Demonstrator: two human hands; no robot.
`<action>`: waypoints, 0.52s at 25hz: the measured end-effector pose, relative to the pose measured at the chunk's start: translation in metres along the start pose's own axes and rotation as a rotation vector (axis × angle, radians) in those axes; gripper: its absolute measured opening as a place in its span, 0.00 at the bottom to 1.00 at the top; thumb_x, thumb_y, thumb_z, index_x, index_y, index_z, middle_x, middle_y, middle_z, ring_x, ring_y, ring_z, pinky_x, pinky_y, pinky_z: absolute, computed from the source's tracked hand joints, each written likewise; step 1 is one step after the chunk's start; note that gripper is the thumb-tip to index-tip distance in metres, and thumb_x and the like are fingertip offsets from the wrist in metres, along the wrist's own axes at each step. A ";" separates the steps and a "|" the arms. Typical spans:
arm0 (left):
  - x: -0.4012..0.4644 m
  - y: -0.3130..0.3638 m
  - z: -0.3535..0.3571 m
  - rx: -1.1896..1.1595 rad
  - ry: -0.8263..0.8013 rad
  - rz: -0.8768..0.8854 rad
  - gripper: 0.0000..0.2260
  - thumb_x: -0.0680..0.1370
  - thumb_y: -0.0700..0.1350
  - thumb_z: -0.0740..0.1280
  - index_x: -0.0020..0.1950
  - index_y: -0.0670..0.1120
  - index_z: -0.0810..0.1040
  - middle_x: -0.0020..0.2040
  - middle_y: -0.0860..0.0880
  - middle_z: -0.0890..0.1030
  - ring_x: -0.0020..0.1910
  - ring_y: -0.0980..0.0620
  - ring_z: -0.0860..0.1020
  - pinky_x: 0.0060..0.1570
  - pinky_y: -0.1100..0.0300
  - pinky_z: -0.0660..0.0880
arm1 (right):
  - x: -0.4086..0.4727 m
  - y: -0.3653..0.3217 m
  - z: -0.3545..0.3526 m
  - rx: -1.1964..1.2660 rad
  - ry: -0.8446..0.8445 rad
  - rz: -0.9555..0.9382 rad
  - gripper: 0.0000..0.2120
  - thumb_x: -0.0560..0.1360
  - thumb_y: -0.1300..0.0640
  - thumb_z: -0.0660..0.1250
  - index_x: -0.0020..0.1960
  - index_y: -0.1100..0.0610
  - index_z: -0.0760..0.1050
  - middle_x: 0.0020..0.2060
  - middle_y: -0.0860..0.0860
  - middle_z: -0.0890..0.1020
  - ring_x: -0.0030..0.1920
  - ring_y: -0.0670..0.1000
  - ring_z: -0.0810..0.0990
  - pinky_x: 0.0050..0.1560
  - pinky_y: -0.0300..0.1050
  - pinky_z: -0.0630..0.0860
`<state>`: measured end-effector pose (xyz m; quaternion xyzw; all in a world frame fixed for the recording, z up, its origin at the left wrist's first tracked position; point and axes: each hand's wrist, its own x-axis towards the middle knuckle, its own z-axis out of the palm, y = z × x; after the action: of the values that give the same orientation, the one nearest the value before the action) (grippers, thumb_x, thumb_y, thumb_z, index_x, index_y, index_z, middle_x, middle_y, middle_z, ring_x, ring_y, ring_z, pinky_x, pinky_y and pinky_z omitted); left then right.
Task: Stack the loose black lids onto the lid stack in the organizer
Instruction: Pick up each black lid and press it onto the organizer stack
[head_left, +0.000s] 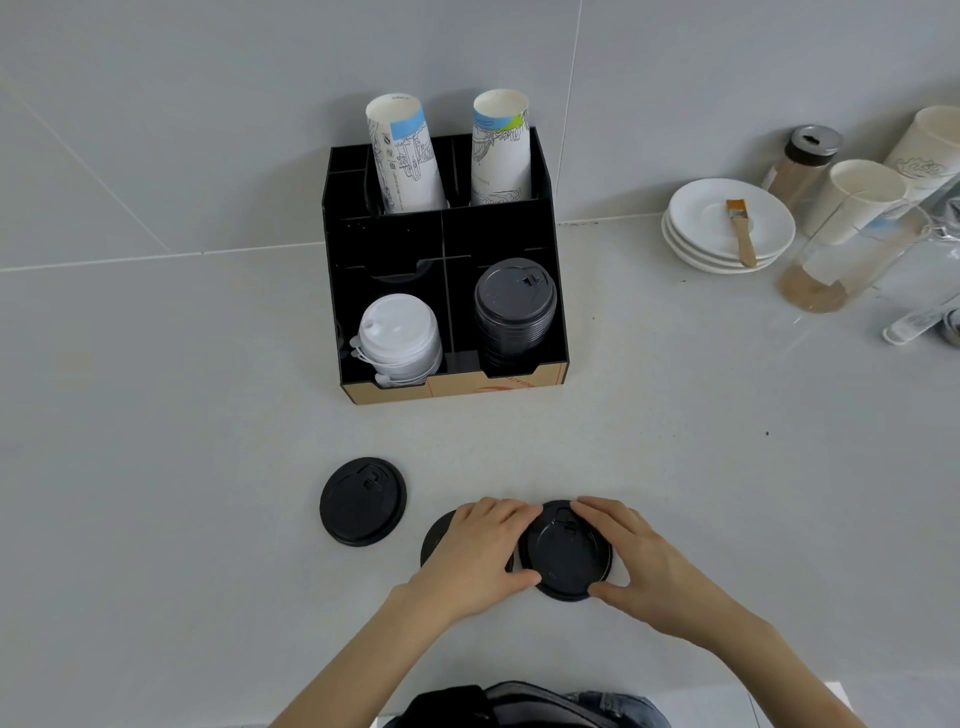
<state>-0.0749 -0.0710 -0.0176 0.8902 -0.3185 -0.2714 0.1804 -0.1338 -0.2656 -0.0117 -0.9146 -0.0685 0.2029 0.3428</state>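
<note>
Both bare forearms reach forward from the counter's near edge. The left hand and right hand face each other, fingers curled, thumbs nearest, each grip closed on one black lid.

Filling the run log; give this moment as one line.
both hands grip one loose lid | second under left hand | third untouched | black stack in organizer

a brush lies on stacked white saucers.
</note>
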 end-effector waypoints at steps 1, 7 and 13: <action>0.000 0.000 0.001 0.002 0.005 -0.004 0.28 0.73 0.53 0.62 0.70 0.51 0.55 0.71 0.51 0.63 0.68 0.51 0.59 0.67 0.57 0.52 | 0.001 0.000 0.002 0.002 0.020 -0.002 0.33 0.71 0.55 0.66 0.70 0.50 0.52 0.70 0.46 0.59 0.69 0.46 0.58 0.67 0.34 0.57; 0.000 0.000 -0.001 -0.062 0.049 -0.027 0.31 0.72 0.53 0.64 0.71 0.51 0.52 0.70 0.49 0.61 0.67 0.50 0.61 0.66 0.57 0.55 | 0.005 -0.004 0.004 0.053 0.118 -0.010 0.32 0.71 0.55 0.66 0.70 0.50 0.55 0.69 0.45 0.62 0.68 0.44 0.61 0.65 0.31 0.57; 0.002 0.000 -0.017 -0.180 0.172 -0.046 0.34 0.71 0.52 0.66 0.71 0.53 0.50 0.66 0.48 0.58 0.64 0.50 0.60 0.64 0.59 0.61 | 0.015 -0.018 -0.009 0.094 0.244 -0.036 0.31 0.70 0.55 0.68 0.68 0.50 0.58 0.64 0.42 0.65 0.65 0.43 0.64 0.61 0.27 0.57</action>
<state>-0.0634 -0.0697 -0.0054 0.8974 -0.2557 -0.2255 0.2800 -0.1158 -0.2537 0.0010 -0.9140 -0.0331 0.0869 0.3948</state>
